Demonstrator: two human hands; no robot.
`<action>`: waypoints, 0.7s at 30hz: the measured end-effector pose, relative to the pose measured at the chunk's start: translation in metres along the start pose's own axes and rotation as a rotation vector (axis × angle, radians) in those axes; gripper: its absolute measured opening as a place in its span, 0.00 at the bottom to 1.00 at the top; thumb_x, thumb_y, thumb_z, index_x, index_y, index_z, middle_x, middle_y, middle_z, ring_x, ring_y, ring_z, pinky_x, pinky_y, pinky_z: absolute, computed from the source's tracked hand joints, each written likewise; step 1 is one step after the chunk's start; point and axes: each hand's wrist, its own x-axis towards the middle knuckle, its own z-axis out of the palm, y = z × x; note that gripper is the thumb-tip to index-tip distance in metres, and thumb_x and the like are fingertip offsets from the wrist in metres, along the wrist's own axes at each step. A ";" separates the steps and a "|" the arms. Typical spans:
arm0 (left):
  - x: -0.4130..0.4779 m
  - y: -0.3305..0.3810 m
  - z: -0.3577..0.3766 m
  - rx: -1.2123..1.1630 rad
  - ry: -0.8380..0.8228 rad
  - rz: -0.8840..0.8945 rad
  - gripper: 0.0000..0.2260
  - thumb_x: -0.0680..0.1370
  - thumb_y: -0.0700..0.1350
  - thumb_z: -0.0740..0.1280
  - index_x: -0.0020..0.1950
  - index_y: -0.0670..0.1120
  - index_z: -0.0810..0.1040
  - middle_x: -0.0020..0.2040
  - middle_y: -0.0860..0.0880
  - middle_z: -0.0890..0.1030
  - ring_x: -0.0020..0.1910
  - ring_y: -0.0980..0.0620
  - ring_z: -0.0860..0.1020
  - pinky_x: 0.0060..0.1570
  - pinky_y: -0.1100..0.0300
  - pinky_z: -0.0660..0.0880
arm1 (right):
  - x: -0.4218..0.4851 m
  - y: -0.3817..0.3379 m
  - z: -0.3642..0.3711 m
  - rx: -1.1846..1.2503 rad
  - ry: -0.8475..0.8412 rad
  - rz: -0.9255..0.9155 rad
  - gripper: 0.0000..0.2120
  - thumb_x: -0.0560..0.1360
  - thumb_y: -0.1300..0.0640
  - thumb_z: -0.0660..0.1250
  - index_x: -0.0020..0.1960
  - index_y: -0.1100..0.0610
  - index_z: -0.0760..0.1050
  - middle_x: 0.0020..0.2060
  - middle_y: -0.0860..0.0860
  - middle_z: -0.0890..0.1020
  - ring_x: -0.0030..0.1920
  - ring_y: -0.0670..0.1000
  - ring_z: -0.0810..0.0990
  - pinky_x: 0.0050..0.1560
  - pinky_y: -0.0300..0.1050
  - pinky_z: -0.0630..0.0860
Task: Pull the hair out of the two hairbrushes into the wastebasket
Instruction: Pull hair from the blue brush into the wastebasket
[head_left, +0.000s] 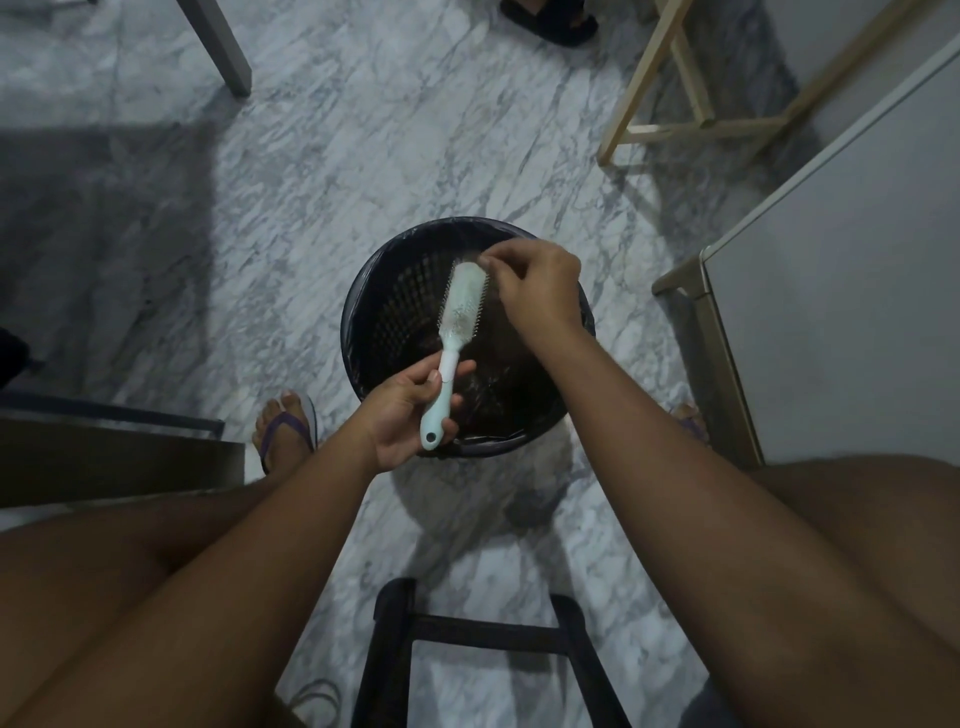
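A pale mint and white hairbrush (457, 332) is held over a round black wastebasket (374, 291) lined with a dark bag. My left hand (405, 410) grips the brush by its handle, with the bristle head pointing away from me. My right hand (535, 291) pinches at the far tip of the bristle head, where a thin tuft of hair shows between the fingertips. Dark clumps of hair lie at the bottom of the basket. Only this one brush is in view.
I sit on a black stool (467, 649) with both legs around the basket on a grey marble floor. A white cabinet (831, 312) stands at the right, a wooden frame (691, 104) at the back right, a dark piece of furniture (104, 452) at the left.
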 end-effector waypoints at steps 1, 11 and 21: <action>0.000 0.000 -0.001 -0.019 0.013 0.007 0.17 0.84 0.38 0.56 0.70 0.47 0.73 0.65 0.48 0.78 0.40 0.52 0.75 0.32 0.60 0.73 | 0.001 -0.004 -0.002 0.024 0.064 -0.046 0.04 0.74 0.58 0.73 0.46 0.58 0.86 0.41 0.51 0.86 0.43 0.47 0.84 0.49 0.42 0.80; -0.001 0.003 -0.003 -0.069 0.041 0.047 0.17 0.84 0.38 0.55 0.71 0.46 0.72 0.67 0.49 0.78 0.41 0.52 0.74 0.32 0.60 0.73 | 0.011 -0.006 -0.021 -0.111 0.093 0.124 0.06 0.78 0.59 0.67 0.49 0.61 0.80 0.44 0.54 0.84 0.46 0.52 0.81 0.52 0.48 0.78; -0.002 0.005 0.000 -0.038 -0.010 0.053 0.18 0.83 0.38 0.56 0.72 0.47 0.71 0.67 0.49 0.78 0.41 0.53 0.74 0.33 0.61 0.73 | -0.001 0.014 -0.016 -0.455 -0.401 0.343 0.34 0.73 0.62 0.68 0.76 0.61 0.60 0.68 0.61 0.74 0.68 0.61 0.73 0.62 0.47 0.72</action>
